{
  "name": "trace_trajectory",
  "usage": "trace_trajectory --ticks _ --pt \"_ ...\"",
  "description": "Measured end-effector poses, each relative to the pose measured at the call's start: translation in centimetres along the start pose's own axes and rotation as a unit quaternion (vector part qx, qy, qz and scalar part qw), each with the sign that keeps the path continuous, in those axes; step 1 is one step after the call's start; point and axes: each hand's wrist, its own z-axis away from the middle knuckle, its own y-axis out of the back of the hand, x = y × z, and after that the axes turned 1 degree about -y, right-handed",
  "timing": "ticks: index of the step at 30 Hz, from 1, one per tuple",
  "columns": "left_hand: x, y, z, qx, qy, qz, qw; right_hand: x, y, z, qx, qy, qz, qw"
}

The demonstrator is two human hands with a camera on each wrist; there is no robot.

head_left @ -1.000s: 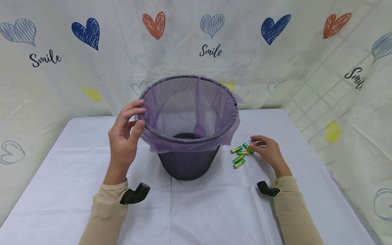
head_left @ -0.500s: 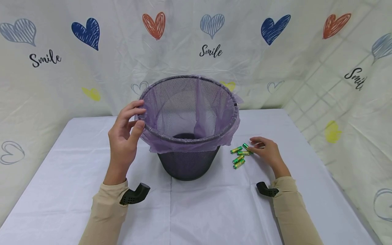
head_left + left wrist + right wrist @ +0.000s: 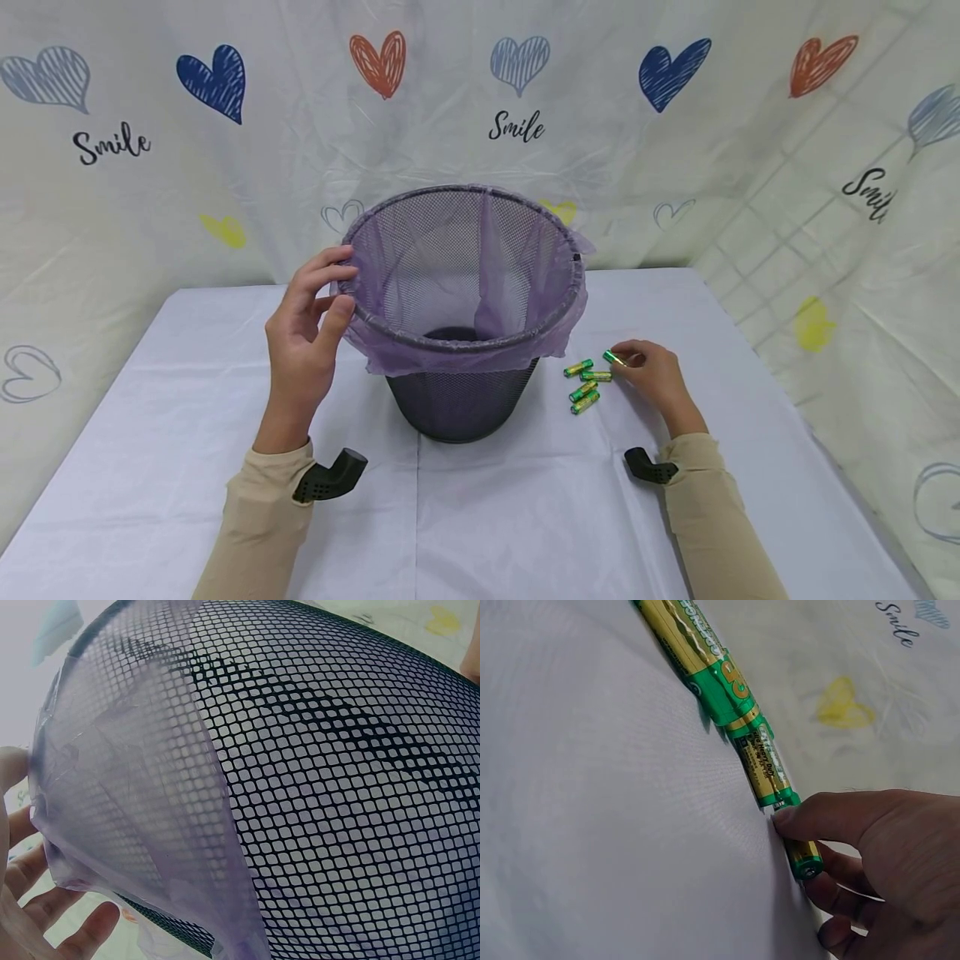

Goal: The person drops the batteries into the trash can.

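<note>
A white-covered table [image 3: 510, 525] fills the lower part of the scene. A black mesh bin [image 3: 459, 410] stands upright on it, midway between the left and right edges and closer to the back edge. A purple liner [image 3: 472, 360] is fitted inside the bin and folded over its rim all round, so that part looks complete.

Two arms in tan sleeves [image 3: 255, 533] reach in from the near edge. The left hand [image 3: 303, 325] is at the bin's left side, wrist raised, fingers spread and loosely bent; the thumb and some fingertips rest on the lined rim. How firmly they press cannot be told.

The right hand [image 3: 654, 377] is low, to the right of the bin, toward the table's right edge, with the palm turned in toward the bin. Thumb and fingers pinch one green-and-gold battery [image 3: 804, 855]; the lower fingers are bent beneath. Whether the battery has left the cloth cannot be told.

Four more batteries [image 3: 597, 377] lie loose and close together on the table, between bin and right hand. No battery shows inside the bin, though its bottom is partly hidden. The work seems at an early stage: one battery is in the fingers, four are not yet taken up.
</note>
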Motion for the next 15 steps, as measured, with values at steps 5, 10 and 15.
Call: trace_trajectory --ticks 5,10,15 --pt "0.04 0.0 0.0 0.0 -0.001 -0.002 1.0 0.27 -0.15 -0.05 0.01 -0.003 0.014 1.0" --pt "0.08 0.01 0.02 -0.001 0.0 -0.002 1.0 0.38 -0.28 -0.03 0.016 -0.001 0.009 1.0" --pt "0.07 0.03 0.07 -0.001 0.001 -0.005 1.0 0.16 -0.22 0.06 0.021 -0.004 0.007 1.0"
